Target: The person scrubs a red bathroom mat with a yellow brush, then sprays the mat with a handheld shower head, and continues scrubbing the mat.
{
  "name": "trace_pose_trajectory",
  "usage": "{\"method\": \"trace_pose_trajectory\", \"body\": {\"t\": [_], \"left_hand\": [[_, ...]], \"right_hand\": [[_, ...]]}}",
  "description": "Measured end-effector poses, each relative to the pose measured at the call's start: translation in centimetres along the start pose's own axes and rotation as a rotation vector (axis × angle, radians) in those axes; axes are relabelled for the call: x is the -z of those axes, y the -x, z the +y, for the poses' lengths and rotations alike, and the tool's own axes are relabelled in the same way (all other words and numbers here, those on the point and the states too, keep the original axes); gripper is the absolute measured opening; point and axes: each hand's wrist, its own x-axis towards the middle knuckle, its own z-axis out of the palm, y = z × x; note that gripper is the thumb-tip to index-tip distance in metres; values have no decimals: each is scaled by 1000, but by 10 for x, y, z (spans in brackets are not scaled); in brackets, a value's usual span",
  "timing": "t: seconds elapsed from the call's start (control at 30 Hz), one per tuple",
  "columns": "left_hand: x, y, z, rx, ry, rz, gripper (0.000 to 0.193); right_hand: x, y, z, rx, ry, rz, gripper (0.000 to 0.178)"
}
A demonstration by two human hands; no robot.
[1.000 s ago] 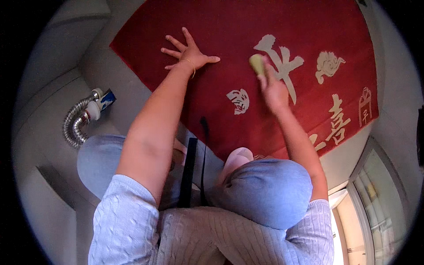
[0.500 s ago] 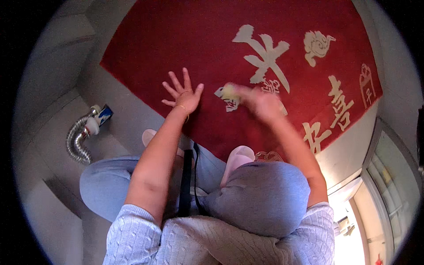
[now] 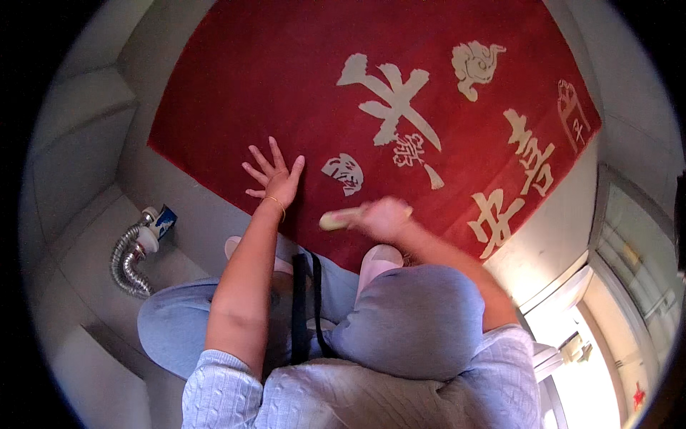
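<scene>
A large red rug (image 3: 243, 86) with cream characters and cloud shapes spreads before my knees. My left hand (image 3: 281, 184) lies flat on its near left part, fingers spread and holding nothing. In my right hand (image 3: 386, 218) is a long, pale yellow brush (image 3: 339, 219), gripped by its handle. The brush's rounded head points left, over plain red pile below a small cream motif (image 3: 344, 174). Its underside is hidden, and the right hand is slightly smeared by motion.
A silver flexible duct (image 3: 127, 261) with a white fitting and a blue-and-white piece (image 3: 165, 221) lies on the grey floor at left. My pink shoe (image 3: 379, 261) rests by the rug's near edge. A bright doorway (image 3: 579, 365) opens at lower right.
My right hand has drawn the brush nearer to me and leftward, off the small cream motif. My left hand stays flat on the rug. The whole view has shifted a little.
</scene>
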Motion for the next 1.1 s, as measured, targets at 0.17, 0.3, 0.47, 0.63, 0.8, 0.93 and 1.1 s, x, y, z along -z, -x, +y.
{"method": "trace_pose_trajectory", "body": {"t": [0.17, 0.3, 0.47, 0.63, 0.8, 0.93, 1.1], "left_hand": [[-2, 3, 7, -22, -82, 31, 108], [-5, -1, 11, 21, -88, 54, 111], [-9, -1, 24, 85, 19, 44, 123], [-12, -6, 18, 124, -2, 87, 139], [-20, 19, 27, -22, -120, 121, 140], [-57, 82, 58, -255, -407, -62, 143], [-57, 86, 53, -261, -550, -148, 147]], "right_hand": [[82, 29, 126, -480, 26, 644, 35], [29, 33, 94, -489, -153, 809, 39], [-58, 26, -27, 256, -115, 100, 40], [9, 53, 30, -323, -108, 84, 45], [67, 106, 176, -903, -329, 748, 50], [-43, 55, 118, -735, -165, 704, 44], [-52, 50, 36, -70, 37, 571, 53]]}}
